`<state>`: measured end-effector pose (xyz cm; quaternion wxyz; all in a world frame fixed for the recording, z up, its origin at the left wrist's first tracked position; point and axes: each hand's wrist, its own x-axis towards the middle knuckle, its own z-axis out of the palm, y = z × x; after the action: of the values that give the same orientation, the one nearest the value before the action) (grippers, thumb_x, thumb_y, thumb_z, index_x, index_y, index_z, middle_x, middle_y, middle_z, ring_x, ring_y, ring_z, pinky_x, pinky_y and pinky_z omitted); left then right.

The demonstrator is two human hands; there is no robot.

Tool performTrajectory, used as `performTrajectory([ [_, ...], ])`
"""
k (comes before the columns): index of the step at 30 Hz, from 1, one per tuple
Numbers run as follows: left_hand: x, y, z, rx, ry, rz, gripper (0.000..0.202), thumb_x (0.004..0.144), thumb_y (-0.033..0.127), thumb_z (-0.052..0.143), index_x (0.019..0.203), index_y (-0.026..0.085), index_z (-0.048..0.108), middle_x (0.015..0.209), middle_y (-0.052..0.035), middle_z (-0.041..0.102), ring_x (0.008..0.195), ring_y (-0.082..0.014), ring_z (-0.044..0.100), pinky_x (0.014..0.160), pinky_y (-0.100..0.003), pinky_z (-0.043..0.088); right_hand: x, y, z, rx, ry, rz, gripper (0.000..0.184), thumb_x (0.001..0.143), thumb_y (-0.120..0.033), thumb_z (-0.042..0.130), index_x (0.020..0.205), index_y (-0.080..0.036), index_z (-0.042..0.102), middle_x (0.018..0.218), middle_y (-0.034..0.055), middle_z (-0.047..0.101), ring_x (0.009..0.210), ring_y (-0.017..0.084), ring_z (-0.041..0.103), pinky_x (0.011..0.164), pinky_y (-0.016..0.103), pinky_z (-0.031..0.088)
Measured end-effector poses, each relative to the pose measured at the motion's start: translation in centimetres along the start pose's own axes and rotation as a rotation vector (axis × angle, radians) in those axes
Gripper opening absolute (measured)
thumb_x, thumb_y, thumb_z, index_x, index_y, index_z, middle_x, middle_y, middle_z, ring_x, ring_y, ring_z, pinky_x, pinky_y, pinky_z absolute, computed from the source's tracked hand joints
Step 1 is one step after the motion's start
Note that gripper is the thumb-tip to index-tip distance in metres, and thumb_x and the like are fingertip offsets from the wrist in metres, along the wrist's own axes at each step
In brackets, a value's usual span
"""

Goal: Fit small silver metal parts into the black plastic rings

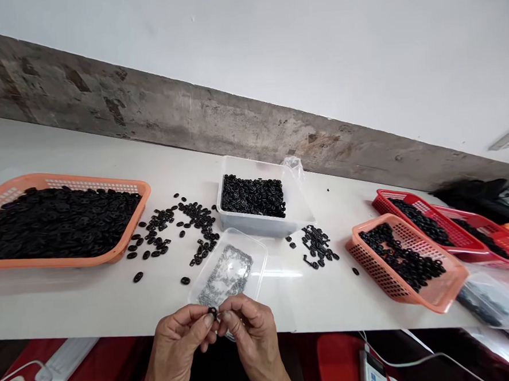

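White worktop [72, 308], left hand [177, 340] and right hand [252, 330] pinching one small black ring [212, 312] in closed fingers [206, 320], clear tub [256, 226] part filled, orange basket [64, 182] heaped full, loose rings [198, 217] lying about.

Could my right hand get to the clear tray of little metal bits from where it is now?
Probably yes. The right hand is at the near edge of the clear tray, with nothing between and the tray open on top. It does pinch a small black piece together with the left hand.
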<state>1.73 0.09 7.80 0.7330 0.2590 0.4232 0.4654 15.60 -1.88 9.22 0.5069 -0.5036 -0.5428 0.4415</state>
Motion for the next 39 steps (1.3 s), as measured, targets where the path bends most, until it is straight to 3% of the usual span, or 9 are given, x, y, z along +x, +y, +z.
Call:
performTrajectory([
  [15, -0.3, -0.1, -0.4, 0.108, 0.039, 0.063, 0.017, 0.066, 0.032, 0.077, 0.064, 0.015, 0.074, 0.053, -0.0030, 0.065, 0.049, -0.0127, 0.052, 0.047, -0.022, 0.042, -0.1, 0.3, 0.6, -0.065, -0.012, -0.052, 0.012, 0.091, -0.021, 0.054, 0.086, -0.019, 0.065, 0.069, 0.0023, 0.060, 0.062, 0.015, 0.061, 0.062, 0.026, 0.050],
  [25, -0.6, 0.6, 0.1, 0.297, 0.043, 0.152, 0.009, 0.062, 0.028, 0.077, 0.065, 0.019, 0.078, 0.047, -0.0018, 0.062, 0.043, -0.0140, 0.051, 0.042, -0.023, 0.042, -0.5, 0.3, 0.7, -0.257, 0.005, -0.231, 0.015, 0.090, -0.011, 0.051, 0.086, -0.021, 0.062, 0.067, 0.0007, 0.060, 0.056, 0.014, 0.060, 0.055, 0.024, 0.048],
  [29, -0.5, 1.1, 0.0, 0.317, -0.017, 0.166, 0.011, 0.066, 0.030, 0.075, 0.069, 0.020, 0.078, 0.051, -0.0016, 0.063, 0.045, -0.0137, 0.052, 0.045, -0.023, 0.044, -0.3, 0.2, 0.6, -0.233, 0.002, -0.199, 0.014, 0.090, -0.013, 0.052, 0.085, -0.021, 0.062, 0.068, 0.0006, 0.059, 0.058, 0.013, 0.060, 0.057, 0.024, 0.047],
  [32, -0.3, 1.0, -0.4, 0.281, -0.060, 0.116, 0.013, 0.068, 0.031, 0.075, 0.068, 0.018, 0.077, 0.050, -0.0016, 0.063, 0.046, -0.0132, 0.052, 0.045, -0.022, 0.043, -0.3, 0.0, 0.5, -0.229, -0.018, -0.172, 0.013, 0.090, -0.015, 0.053, 0.087, -0.021, 0.064, 0.070, 0.0013, 0.058, 0.059, 0.013, 0.059, 0.057, 0.023, 0.047],
  [36, 0.0, 0.8, -0.9, 0.165, -0.086, 0.055, 0.015, 0.072, 0.032, 0.073, 0.071, 0.018, 0.077, 0.053, -0.0020, 0.065, 0.048, -0.0117, 0.052, 0.044, -0.020, 0.040, -0.4, -0.1, 0.4, -0.155, -0.085, -0.093, 0.016, 0.091, -0.019, 0.053, 0.104, -0.022, 0.063, 0.075, 0.0021, 0.061, 0.064, 0.015, 0.061, 0.062, 0.025, 0.049],
  [39, -0.1, 0.6, -0.9, 0.087, -0.082, 0.000, 0.014, 0.070, 0.032, 0.076, 0.070, 0.018, 0.077, 0.054, -0.0025, 0.066, 0.047, -0.0113, 0.053, 0.044, -0.020, 0.039, -0.4, 0.0, 0.4, -0.153, -0.067, -0.064, 0.013, 0.091, -0.021, 0.054, 0.101, -0.021, 0.062, 0.077, 0.0027, 0.063, 0.067, 0.016, 0.062, 0.064, 0.026, 0.049],
])
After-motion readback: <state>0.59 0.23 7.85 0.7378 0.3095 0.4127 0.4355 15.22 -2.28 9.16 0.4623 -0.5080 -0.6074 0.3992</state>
